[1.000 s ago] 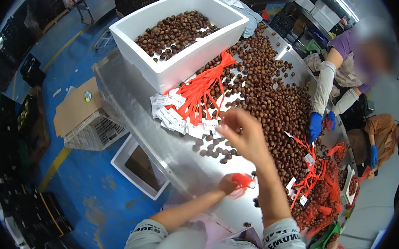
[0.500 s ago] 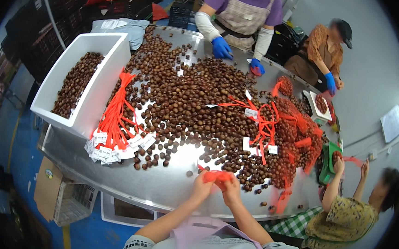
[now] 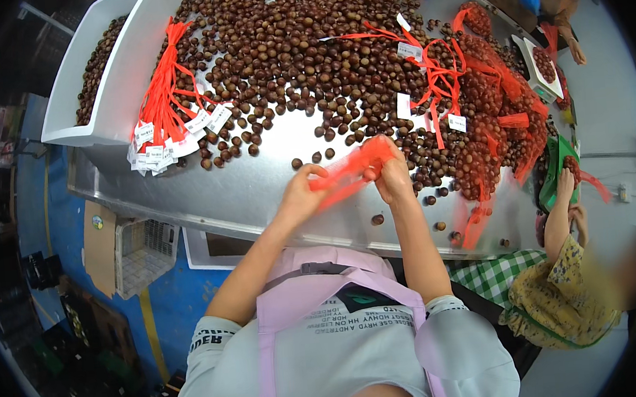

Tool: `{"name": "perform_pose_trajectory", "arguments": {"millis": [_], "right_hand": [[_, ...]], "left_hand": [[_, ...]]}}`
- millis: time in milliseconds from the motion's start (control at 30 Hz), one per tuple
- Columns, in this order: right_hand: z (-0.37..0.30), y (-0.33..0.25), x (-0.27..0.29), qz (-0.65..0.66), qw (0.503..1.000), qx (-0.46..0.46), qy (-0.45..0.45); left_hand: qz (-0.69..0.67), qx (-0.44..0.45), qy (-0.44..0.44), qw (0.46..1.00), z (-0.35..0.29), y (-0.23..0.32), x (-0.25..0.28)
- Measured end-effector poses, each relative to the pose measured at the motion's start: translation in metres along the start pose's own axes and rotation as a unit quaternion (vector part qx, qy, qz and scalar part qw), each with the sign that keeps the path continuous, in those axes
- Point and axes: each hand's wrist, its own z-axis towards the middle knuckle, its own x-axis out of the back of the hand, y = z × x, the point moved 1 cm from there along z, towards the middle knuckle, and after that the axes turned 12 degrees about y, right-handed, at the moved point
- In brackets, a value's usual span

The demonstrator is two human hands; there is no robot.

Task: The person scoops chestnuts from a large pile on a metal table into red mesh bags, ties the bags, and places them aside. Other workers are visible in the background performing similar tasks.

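A red mesh bag (image 3: pixel 349 173) is stretched between my two hands above the near part of the steel table. My left hand (image 3: pixel 303 196) pinches one end of it. Closed round the other end is my right hand (image 3: pixel 395 177); a reddish round lump shows in the netting beside its fingers. Beyond my hands spreads a big heap of round, glossy brown nuts (image 3: pixel 301 59), with a few strays close by. Red net strips with white tags (image 3: pixel 427 69) lie on the heap's right side, next to filled red net bags (image 3: pixel 485 113).
A white foam box (image 3: pixel 121 72) of nuts stands at left, beside a bunch of tagged red net strips (image 3: pixel 170 83). The steel table's edge (image 3: pixel 209 224) curves before me. At right are a scale (image 3: pixel 537 69), a green scoop (image 3: pixel 552 171) and a co-worker in a patterned top (image 3: pixel 560 292).
My view has tilted down, so the table sits higher in it. The red mesh bag, bunched up between my hands before, is now drawn out longer, with my hands farther apart.
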Motion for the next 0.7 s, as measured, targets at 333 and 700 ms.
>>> {"name": "perform_pose_trajectory", "arguments": {"millis": [333,700], "right_hand": [[-0.001,0.014,0.023,0.023,0.976,-0.126,-0.177],[0.009,0.02,0.05,0.325,0.882,-0.237,-0.245]], "left_hand": [[-0.33,0.259,-0.04,0.907,0.01,0.028,0.028],[-0.348,0.219,-0.202,0.889,-0.011,0.052,0.015]]}}
